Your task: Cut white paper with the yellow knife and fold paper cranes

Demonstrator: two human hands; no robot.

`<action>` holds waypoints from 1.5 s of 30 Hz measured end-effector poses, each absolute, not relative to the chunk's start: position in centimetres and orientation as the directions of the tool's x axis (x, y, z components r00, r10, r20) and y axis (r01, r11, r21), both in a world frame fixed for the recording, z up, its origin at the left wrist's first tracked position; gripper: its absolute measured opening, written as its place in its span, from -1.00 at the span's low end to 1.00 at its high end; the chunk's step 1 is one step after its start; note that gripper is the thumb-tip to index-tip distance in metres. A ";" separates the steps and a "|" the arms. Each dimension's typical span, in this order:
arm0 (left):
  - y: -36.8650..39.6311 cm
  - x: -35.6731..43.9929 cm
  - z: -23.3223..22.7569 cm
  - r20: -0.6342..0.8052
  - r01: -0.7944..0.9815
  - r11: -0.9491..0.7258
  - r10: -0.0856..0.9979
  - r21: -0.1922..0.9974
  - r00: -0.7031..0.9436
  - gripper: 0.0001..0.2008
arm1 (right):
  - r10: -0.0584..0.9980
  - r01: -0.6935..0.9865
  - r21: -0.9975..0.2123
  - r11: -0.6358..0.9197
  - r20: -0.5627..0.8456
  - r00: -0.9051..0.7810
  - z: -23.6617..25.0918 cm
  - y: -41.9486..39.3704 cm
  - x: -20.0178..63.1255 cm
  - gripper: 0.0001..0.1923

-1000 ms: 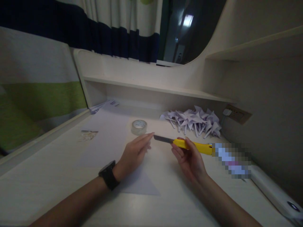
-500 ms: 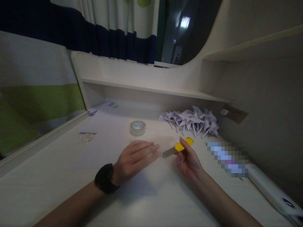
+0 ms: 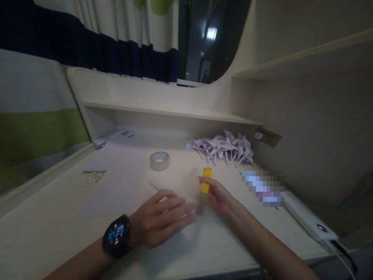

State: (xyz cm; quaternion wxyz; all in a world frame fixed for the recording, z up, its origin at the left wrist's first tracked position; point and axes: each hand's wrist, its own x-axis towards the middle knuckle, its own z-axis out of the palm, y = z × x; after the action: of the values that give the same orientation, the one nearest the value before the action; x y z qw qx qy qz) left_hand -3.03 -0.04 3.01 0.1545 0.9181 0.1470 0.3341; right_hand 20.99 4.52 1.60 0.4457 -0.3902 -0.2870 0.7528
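Note:
My right hand [image 3: 219, 194] is closed on a yellow utility knife [image 3: 206, 181]. Its blurred grey blade points down toward my body, close to the fingertips of my left hand. My left hand [image 3: 163, 217], with a black watch at the wrist, is bent over a thin white paper stick [image 3: 154, 185]. One end of the stick pokes out behind the knuckles, and the fingers hide the rest. Beyond my hands, a roll of clear tape [image 3: 160, 161] rests on the desk. Several white paper pinwheels [image 3: 223, 147] with paper sticks lie heaped at the back right.
White paper sheets [image 3: 116, 167] cover part of the desk's left side, with a small metal item and pale scraps [image 3: 92, 177] on them. A blurred-out device [image 3: 264, 188] and a white power strip [image 3: 309, 217] lie along the right edge. A shelf [image 3: 175, 111] spans the back.
The knife has turned from slanting sideways to nearly upright, blade downward. My left hand has rotated, and the white stick's end has come into view. The camera view has shifted slightly.

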 end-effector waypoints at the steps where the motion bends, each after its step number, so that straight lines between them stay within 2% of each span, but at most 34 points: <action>1: 0.1 -2.8 2.6 0.631 0.184 -0.940 0.331 0.288 0.702 -0.51 | 0.912 -0.486 -0.777 -0.400 -0.288 -0.291 1.8 4.6 21.1 -0.81; 3: 0.6 -2.3 1.9 0.771 0.253 -0.954 0.280 0.158 0.572 -0.51 | 0.951 -0.565 -0.769 -0.299 -0.190 -0.245 2.4 4.6 21.5 -0.78; 5: 1.1 -1.7 1.5 0.838 0.321 -0.934 0.299 0.158 0.456 -0.54 | 0.979 -0.607 -0.773 -0.187 -0.096 -0.180 3.3 4.4 22.0 -0.75; 8: 1.6 -1.1 1.6 0.824 0.396 -0.846 0.485 0.358 0.292 -0.63 | 0.994 -0.576 -0.817 -0.029 0.039 -0.105 4.6 3.6 22.6 -0.63; 10: 1.6 -1.0 2.1 0.730 0.400 -0.730 0.657 0.554 0.188 -0.67 | 0.986 -0.516 -0.852 0.091 0.149 -0.072 5.1 2.7 22.6 -0.59; 12: 1.4 -1.2 2.9 0.609 0.355 -0.613 0.781 0.706 0.139 -0.66 | 0.958 -0.432 -0.874 0.224 0.279 -0.066 5.5 1.6 22.4 -0.64; 15: 1.2 -2.0 4.0 0.478 0.293 -0.504 0.864 0.813 0.159 -0.65 | 0.852 -0.195 -0.855 0.480 0.508 -0.127 6.2 -0.2 22.1 -0.73; 17: 1.1 -2.7 4.5 0.421 0.299 -0.458 0.888 0.837 0.184 -0.66 | 0.735 0.046 -0.754 0.655 0.622 -0.271 6.6 -1.5 21.9 -0.78; 18: 1.1 -2.9 4.8 0.399 0.314 -0.441 0.897 0.841 0.191 -0.66 | 0.697 0.149 -0.696 0.702 0.629 -0.344 6.8 -2.1 21.8 -0.77; 20: 1.3 -3.3 5.1 0.357 0.342 -0.410 0.910 0.846 0.210 -0.66 | 0.695 0.305 -0.639 0.706 0.546 -0.467 6.9 -3.2 21.4 -0.71; 22: 1.3 -3.4 5.4 0.301 0.347 -0.364 0.927 0.864 0.223 -0.67 | 0.702 0.414 -0.578 0.703 0.470 -0.535 6.6 -4.0 21.0 -0.61; 24: 1.4 -3.5 5.7 0.237 0.321 -0.300 0.946 0.898 0.221 -0.67 | 0.678 0.511 -0.448 0.734 0.433 -0.594 6.0 -4.5 20.7 -0.52; 27: 1.4 -3.8 5.9 0.144 0.230 -0.193 0.966 0.954 0.215 -0.68 | 0.607 0.585 -0.207 0.784 0.449 -0.656 4.9 -4.2 21.4 -0.48; 30: 2.0 -4.4 5.3 0.065 0.129 -0.099 0.968 0.987 0.244 -0.66 | 0.484 0.579 0.025 0.815 0.520 -0.704 4.2 -2.3 23.2 -0.58; 31: 2.4 -4.5 5.0 0.057 0.119 -0.090 0.966 0.989 0.252 -0.65 | 0.483 0.599 0.064 0.798 0.526 -0.700 4.0 -1.4 23.9 -0.59; 33: 3.4 -4.7 4.3 0.085 0.166 -0.127 0.967 0.978 0.241 -0.66 | 0.558 0.683 0.088 0.725 0.507 -0.657 3.5 0.7 25.0 -0.56; 36: 5.3 -4.4 3.3 0.200 0.380 -0.263 0.960 0.887 0.198 -0.73 | 0.693 0.783 0.052 0.619 0.432 -0.577 2.3 3.5 26.2 -0.50; 39: 7.2 -3.5 2.5 0.411 0.605 -0.470 0.878 0.643 0.245 -0.83 | 0.752 0.816 0.006 0.578 0.384 -0.535 0.5 5.2 26.9 -0.47; 41: 8.3 -2.8 2.1 0.470 0.661 -0.549 0.823 0.511 0.319 -0.85 | 0.780 0.828 -0.012 0.560 0.343 -0.523 -0.6 5.6 27.2 -0.49; 43: 9.1 -2.1 1.7 0.469 0.672 -0.570 0.809 0.473 0.355 -0.84 | 0.803 0.838 -0.026 0.545 0.303 -0.513 -1.3 5.8 27.4 -0.50; 45: 9.7 -1.6 1.4 0.460 0.647 -0.563 0.818 0.515 0.345 -0.84 | 0.820 0.845 -0.047 0.533 0.275 -0.502 -1.5 5.7 27.5 -0.50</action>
State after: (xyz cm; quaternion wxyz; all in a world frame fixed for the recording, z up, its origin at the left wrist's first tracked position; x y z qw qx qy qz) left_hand -1.63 9.70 1.38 0.1219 0.8110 0.4515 0.3514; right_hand 27.51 5.70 -1.51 0.1326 -0.4811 -0.8653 -0.0468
